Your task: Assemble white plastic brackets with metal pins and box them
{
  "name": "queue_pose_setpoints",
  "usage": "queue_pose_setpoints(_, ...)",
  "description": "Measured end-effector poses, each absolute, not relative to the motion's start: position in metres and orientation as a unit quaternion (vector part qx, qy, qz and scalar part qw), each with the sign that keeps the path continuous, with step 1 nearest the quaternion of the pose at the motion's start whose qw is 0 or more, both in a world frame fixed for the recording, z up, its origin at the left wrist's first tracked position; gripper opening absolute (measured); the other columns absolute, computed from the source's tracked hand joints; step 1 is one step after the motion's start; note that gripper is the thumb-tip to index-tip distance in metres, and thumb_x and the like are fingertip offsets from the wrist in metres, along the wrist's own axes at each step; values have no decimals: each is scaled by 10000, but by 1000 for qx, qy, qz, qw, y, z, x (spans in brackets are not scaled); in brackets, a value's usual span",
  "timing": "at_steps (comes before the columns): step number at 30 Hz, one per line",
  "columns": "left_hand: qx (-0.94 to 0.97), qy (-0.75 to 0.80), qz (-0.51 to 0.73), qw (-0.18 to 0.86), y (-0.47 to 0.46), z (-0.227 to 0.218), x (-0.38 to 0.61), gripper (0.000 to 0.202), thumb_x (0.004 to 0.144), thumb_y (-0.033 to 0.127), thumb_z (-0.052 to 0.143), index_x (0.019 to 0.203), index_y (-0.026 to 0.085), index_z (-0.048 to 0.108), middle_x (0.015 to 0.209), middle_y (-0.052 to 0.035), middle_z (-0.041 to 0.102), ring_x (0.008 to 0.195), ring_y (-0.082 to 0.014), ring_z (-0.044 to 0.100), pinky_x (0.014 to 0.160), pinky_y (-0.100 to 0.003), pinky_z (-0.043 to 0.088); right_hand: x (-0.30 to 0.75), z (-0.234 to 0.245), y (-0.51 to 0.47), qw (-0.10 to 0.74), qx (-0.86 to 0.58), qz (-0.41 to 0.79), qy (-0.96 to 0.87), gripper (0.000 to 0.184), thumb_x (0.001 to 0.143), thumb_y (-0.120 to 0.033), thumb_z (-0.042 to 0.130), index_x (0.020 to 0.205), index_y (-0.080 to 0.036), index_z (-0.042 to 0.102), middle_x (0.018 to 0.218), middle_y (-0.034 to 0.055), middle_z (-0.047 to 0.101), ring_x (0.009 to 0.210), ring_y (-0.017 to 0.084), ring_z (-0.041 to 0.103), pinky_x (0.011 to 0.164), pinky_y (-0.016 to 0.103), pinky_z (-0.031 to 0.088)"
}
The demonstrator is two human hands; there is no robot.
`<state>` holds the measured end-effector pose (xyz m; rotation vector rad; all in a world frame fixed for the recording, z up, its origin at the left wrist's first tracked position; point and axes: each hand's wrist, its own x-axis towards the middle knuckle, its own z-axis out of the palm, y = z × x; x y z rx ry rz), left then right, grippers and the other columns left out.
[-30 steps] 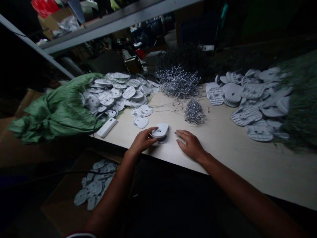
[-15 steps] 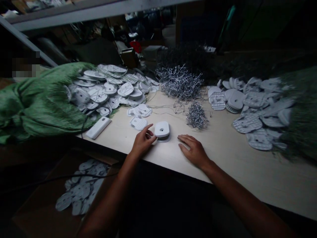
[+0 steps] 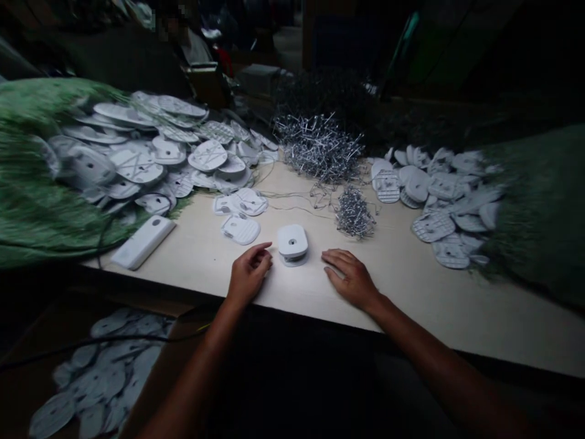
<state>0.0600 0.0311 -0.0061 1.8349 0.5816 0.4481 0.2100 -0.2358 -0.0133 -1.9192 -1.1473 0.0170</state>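
Note:
A small white rounded plastic piece (image 3: 292,244), stacked on another, sits on the pale table (image 3: 411,292) between my hands. My left hand (image 3: 249,274) rests on the table just left of it, fingers loosely curled, holding nothing and not touching it. My right hand (image 3: 350,279) lies flat on the table to its right, fingers stretched out and empty. A single white plastic plate (image 3: 241,228) lies just beyond my left hand.
A heap of white plastic plates (image 3: 155,158) spills from a green sack (image 3: 31,201) at left. Another heap (image 3: 443,201) lies at right. Wire clips are piled at the back (image 3: 320,146) and nearer (image 3: 354,212). A white bar (image 3: 142,242) lies left. A carton of plates (image 3: 91,372) stands below.
My left hand has let go of the white piece and drawn back toward the table edge, curling its fingers. The right hand has stayed flat. The view has shifted left and down.

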Motion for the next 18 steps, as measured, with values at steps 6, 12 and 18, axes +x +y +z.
queue_pose_setpoints(6,765,247,170,570,37,-8,55,528,927,535,726,1307,169,742,1059,-99,802,913,-250,792,851,-379,630,201,-9,-240,523,-786,-30,-328,221,1009,-292,676,1143,-273,850,1112,66,854,1031,259,815,978,439,667)
queue_pose_setpoints(12,770,240,163,567,40,-9,54,490,935,563,707,1248,190,767,1056,-103,818,927,-278,805,885,-423,641,253,5,-268,547,-812,-128,-158,362,1004,-474,688,1193,-198,826,1094,115,847,991,277,816,931,424,662)
queue_pose_setpoints(18,762,228,163,584,43,-12,54,494,925,569,698,1228,186,771,1075,-117,820,944,-291,810,901,-443,647,357,11,-285,493,-850,-143,-122,590,817,-522,767,1234,-105,802,1190,210,809,911,298,788,868,461,643)
